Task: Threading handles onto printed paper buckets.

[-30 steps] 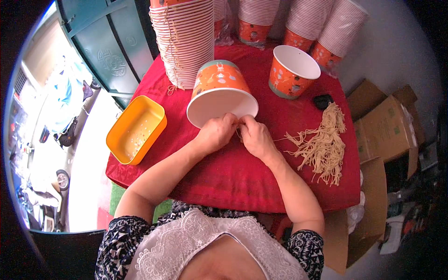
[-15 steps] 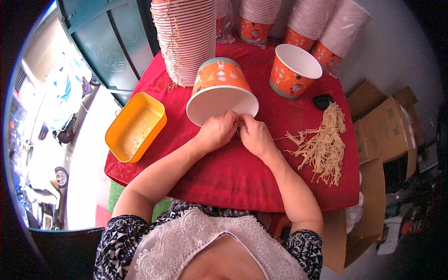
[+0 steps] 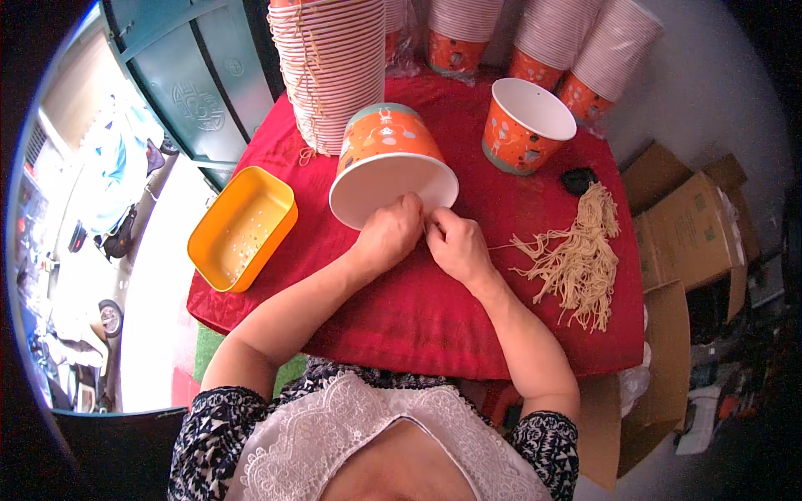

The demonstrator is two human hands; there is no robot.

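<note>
An orange printed paper bucket [image 3: 388, 138] lies on its side on the red-covered table, its white mouth facing me. My left hand [image 3: 391, 232] is closed at the near rim, fingertips just inside the mouth. Right beside it, my right hand [image 3: 458, 244] pinches at the same rim from the right; the fingertips seem to have a thin cord between them, mostly hidden by the fingers. A bundle of beige cords [image 3: 576, 263] lies to the right, one strand stretching toward my right hand. A second orange bucket [image 3: 526, 142] stands upright at the back right.
A tall stack of nested buckets [image 3: 330, 75], with cords hanging down its side, stands behind the lying bucket. More stacks [image 3: 558, 37] line the back. At left sits a yellow tub [image 3: 242, 230] with small bits inside. A small black object [image 3: 578, 181] touches the cords; cardboard boxes [image 3: 693, 230] are at right.
The lying bucket has shifted slightly left. My hands have drawn a little apart at the rim, the left going slightly up and into the mouth.
</note>
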